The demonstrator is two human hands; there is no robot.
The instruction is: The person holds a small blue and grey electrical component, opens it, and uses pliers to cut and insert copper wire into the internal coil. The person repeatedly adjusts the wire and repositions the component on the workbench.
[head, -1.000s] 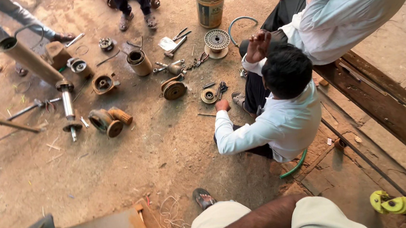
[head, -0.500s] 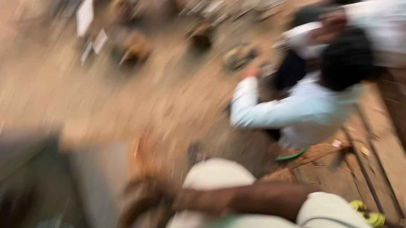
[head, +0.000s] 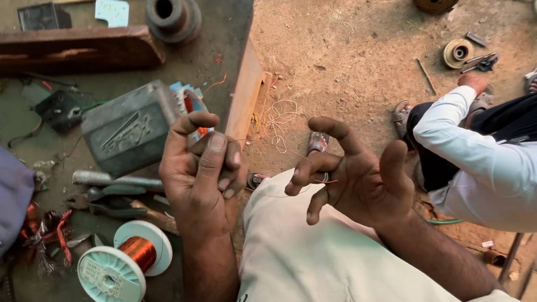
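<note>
- A thin copper wire (head: 294, 157) ran between the two hands, held above the person's lap, just past the edge of the table (head: 220, 20); it was fine enough that parts of it could hardly be made out.
- The left hand (head: 201, 175) had its fingers (head: 209, 168) curled nearly closed, seemingly pinching one end of the wire, though the exact pinch point was hidden.
- The right hand (head: 353, 176) was half open, fingers spread and bent, with the strand apparently caught near the index finger and thumb; that loose hold could have let the wire slip free.
- A sharp tug between the hands would likely have kinked or snapped so thin a strand.
- A loose tangle of wire (head: 279, 121) lay on the ground just beyond the hands; the held strand could have snagged in it.
- The spool of copper wire (head: 124, 261) lay on the table near the left forearm, beside pliers (head: 110, 205) and a grey metal block (head: 129, 127); a sweep of the arm might have knocked it off.
- Another person in a white sleeve (head: 473, 154) sat close on the right, near enough to jostle the work.
</note>
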